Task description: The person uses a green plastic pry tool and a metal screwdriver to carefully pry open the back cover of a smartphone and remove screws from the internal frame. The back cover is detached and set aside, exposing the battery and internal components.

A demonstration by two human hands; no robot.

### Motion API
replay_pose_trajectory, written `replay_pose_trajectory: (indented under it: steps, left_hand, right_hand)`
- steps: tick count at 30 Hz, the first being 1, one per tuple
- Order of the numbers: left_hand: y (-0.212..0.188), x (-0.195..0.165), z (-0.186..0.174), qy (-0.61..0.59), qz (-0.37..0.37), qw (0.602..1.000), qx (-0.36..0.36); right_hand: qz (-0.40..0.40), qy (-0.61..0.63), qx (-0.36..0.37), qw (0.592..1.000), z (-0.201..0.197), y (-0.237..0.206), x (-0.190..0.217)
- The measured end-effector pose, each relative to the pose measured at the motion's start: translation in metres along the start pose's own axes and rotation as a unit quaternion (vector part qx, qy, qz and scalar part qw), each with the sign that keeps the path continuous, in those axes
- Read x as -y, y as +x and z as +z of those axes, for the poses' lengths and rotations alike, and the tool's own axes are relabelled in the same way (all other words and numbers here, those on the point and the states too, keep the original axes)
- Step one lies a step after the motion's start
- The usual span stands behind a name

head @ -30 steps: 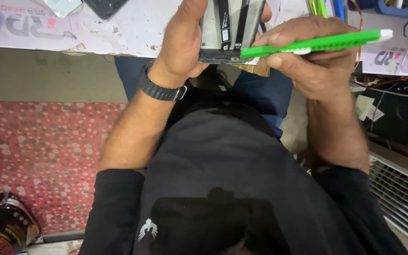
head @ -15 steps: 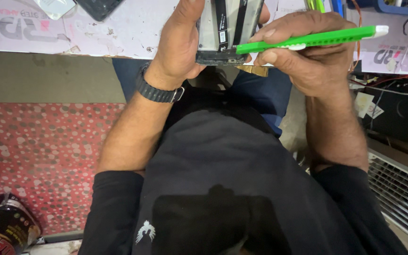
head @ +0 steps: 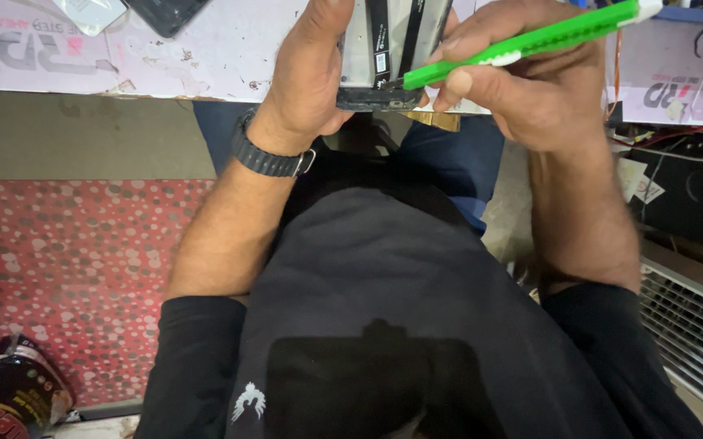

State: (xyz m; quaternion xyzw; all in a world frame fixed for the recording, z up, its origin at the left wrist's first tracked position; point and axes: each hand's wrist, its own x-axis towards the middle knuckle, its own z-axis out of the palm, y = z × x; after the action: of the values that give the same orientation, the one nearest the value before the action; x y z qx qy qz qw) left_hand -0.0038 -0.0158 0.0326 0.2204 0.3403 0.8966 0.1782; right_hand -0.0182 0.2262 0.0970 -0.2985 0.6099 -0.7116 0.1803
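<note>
White desk (head: 205,57) along the top edge of the head view, red dotted floor mat (head: 67,268) below it, dark pouch (head: 10,398) in the mat's near corner. Opened phone (head: 388,57) at the desk's front edge, clasped along its side by left hand (head: 307,77), black wristwatch (head: 266,154) just below. Green utility knife (head: 530,41) pinched in right hand (head: 530,89), tip touching the phone's lower end.

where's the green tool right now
In the head view, upper right: the green tool is in the right hand, tip at the opened phone that the left hand holds.
</note>
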Motion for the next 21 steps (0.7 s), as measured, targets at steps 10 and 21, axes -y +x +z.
replay_pose_trajectory:
  steps: [10, 21]
  left_hand:
    - [-0.007, 0.013, -0.009, -0.007, -0.01, 1.0, -0.021]
    - [-0.015, 0.018, -0.014, 0.056, 0.002, 0.997, -0.062]
  right_hand:
    - [0.06, 0.015, -0.087, 0.994, 0.016, 0.003, 0.01]
    - [-0.017, -0.05, -0.045, 0.998, 0.011, -0.013, 0.006]
